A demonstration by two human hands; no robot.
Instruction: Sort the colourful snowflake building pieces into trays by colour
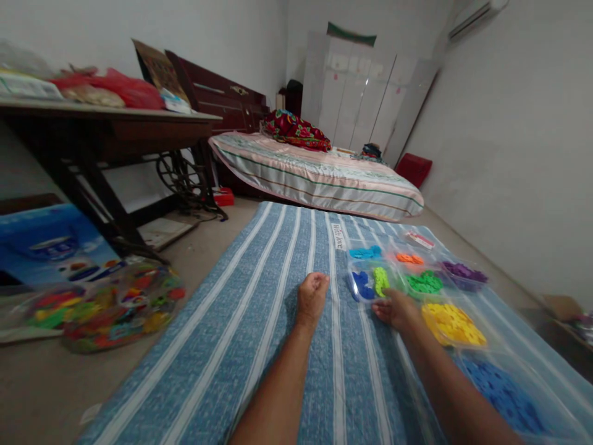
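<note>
My left hand (pixel 312 296) rests on the blue striped cloth (pixel 259 321), fingers curled into a loose fist; nothing shows in it. My right hand (pixel 395 309) lies knuckles up at the near edge of a clear container (pixel 368 283) holding dark blue and lime green plastic pieces, its fingers touching or almost touching the rim. Around it stand clear containers of sorted pieces: light blue (pixel 365 252), orange (pixel 409 258), green (pixel 424 283), purple (pixel 463 272), yellow (pixel 451 324) and a large one of dark blue (pixel 503 392). Whether the right fingers pinch a piece is hidden.
A bag of mixed colourful pieces (pixel 118 306) and a blue toy box (pixel 50 244) lie on the floor at left, under a dark table (pixel 106 123). A striped mattress (pixel 319 176) lies beyond the cloth. White wardrobes (pixel 361 93) stand at the back wall.
</note>
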